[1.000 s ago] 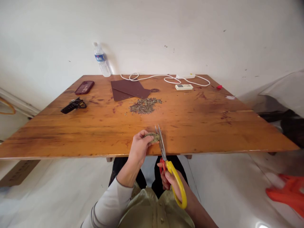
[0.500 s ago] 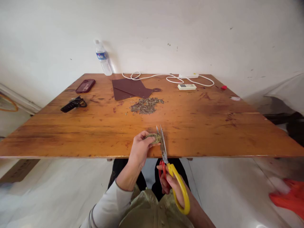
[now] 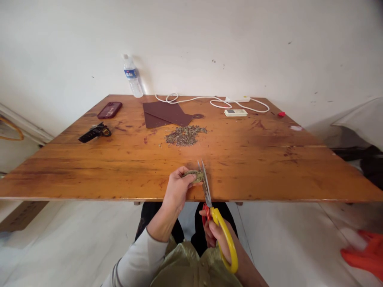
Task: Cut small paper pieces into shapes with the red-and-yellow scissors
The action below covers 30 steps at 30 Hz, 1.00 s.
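Over the table's front edge, my left hand (image 3: 176, 189) is closed on a flat greenish piece with dark specks (image 3: 196, 176), perhaps a stack of dried leaf. My right hand (image 3: 220, 235) grips a pair of scissors (image 3: 207, 189) by handles that are yellow on one side and red on the other. The slightly parted blades point away from me and stand at the right end of the greenish piece. Beyond my hands, a loose heap of brownish-grey shreds (image 3: 184, 135) lies on the wooden table (image 3: 257, 167).
Dark red sheets (image 3: 160, 113) lie behind the heap. A phone (image 3: 109, 110) and a black object with a ring (image 3: 95, 132) are at the left. A plastic bottle (image 3: 133, 77) stands by the wall. A white power strip (image 3: 237, 99) and a pale remote-like box (image 3: 235, 113) are at the back.
The scissor blades have come slightly closer together at the end of the greenish piece. The whole view has shifted a little, with both hands staying in nearly the same place.
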Motion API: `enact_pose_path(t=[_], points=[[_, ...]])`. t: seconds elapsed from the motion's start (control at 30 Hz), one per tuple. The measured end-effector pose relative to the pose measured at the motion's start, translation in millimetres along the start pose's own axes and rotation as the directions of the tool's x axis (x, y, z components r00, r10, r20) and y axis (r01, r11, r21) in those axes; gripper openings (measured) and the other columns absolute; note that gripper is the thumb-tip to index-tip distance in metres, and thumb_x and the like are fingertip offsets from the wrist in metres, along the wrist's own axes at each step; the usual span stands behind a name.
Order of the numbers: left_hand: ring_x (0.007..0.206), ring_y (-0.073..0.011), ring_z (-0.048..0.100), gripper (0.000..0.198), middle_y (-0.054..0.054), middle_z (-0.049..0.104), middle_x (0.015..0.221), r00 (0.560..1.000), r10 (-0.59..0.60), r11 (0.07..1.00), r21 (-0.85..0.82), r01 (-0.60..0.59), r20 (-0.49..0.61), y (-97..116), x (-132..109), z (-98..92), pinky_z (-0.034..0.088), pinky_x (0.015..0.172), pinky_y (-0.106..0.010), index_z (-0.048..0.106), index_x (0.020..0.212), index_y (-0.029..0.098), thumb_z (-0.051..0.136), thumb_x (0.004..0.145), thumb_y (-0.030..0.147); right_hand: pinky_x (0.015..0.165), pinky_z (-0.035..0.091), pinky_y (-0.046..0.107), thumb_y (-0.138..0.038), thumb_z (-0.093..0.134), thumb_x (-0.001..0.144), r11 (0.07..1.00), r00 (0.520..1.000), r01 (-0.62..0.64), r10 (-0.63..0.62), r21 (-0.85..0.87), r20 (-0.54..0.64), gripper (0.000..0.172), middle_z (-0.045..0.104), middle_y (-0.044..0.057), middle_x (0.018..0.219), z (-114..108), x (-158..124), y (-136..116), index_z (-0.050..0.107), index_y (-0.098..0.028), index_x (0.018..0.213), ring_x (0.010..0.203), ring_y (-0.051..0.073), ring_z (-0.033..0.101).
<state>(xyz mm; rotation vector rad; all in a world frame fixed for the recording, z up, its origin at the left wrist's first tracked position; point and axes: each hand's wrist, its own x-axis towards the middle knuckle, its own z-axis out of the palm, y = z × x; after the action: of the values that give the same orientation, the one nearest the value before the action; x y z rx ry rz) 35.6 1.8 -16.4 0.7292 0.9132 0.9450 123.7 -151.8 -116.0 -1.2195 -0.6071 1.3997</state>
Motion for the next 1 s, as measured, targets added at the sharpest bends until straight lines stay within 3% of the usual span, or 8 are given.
enact_pose_path(t=[0.3, 0.43, 0.7, 0.87, 1.0], points=[[0.057, -0.0109, 0.059, 0.029, 0.001, 0.06, 0.057, 1.0, -0.006, 1.0, -0.026, 0.006, 0.004, 0, 1, -0.4, 0.061, 0.062, -0.028, 0.049, 0.053, 0.019, 0.078, 0.048, 0.018, 0.04, 0.021, 0.022, -0.083, 0.075, 0.068, 0.996, 0.996, -0.08, 0.081, 0.034, -0.047, 0.076, 0.035, -0.013, 0.053, 7, -3, -10, 0.061, -0.018, 0.106, 0.04, 0.005, 0.023], [0.057, -0.0106, 0.058, 0.028, 0.001, 0.06, 0.057, 1.0, -0.009, 0.999, -0.033, 0.009, 0.005, 2, 0, 0.4, 0.062, 0.061, -0.029, 0.05, 0.052, 0.019, 0.078, 0.047, 0.017, 0.044, 0.026, 0.024, -0.085, 0.077, 0.061, 0.994, 0.996, -0.084, 0.084, 0.072, 0.01, 0.077, 0.04, -0.011, 0.053, 5, 0, -12, 0.064, -0.018, 0.097, 0.041, 0.006, 0.029], [0.058, -0.0109, 0.06, 0.028, 0.001, 0.062, 0.058, 0.999, -0.018, 1.0, -0.018, 0.019, 0.04, 3, 0, -2.2, 0.061, 0.061, -0.029, 0.052, 0.051, 0.017, 0.08, 0.047, 0.017, 0.048, 0.026, 0.025, -0.076, 0.078, 0.073, 0.998, 1.0, -0.027, 0.027, 0.061, 0.004, 0.069, 0.04, -0.01, 0.058, -10, 0, -1, 0.068, -0.018, 0.109, 0.044, 0.007, 0.029], [0.057, -0.0109, 0.062, 0.03, 0.0, 0.065, 0.058, 0.998, -0.039, 0.999, -0.035, 0.041, 0.052, 4, 1, -2.3, 0.062, 0.061, -0.028, 0.054, 0.052, 0.017, 0.082, 0.045, 0.016, 0.041, 0.02, 0.022, -0.078, 0.077, 0.072, 0.997, 0.998, -0.064, 0.065, 0.047, -0.009, 0.068, 0.033, -0.013, 0.054, -10, -4, -5, 0.067, -0.018, 0.102, 0.041, 0.005, 0.02], [0.057, -0.0112, 0.062, 0.028, 0.0, 0.065, 0.057, 0.997, -0.049, 0.998, -0.031, 0.051, 0.06, 5, 0, -2.0, 0.063, 0.061, -0.029, 0.055, 0.052, 0.016, 0.081, 0.045, 0.015, 0.039, 0.021, 0.02, -0.078, 0.075, 0.073, 0.998, 0.998, -0.06, 0.059, 0.03, 0.019, 0.066, 0.033, -0.014, 0.051, -13, -2, 0, 0.067, -0.019, 0.101, 0.038, 0.004, 0.02]])
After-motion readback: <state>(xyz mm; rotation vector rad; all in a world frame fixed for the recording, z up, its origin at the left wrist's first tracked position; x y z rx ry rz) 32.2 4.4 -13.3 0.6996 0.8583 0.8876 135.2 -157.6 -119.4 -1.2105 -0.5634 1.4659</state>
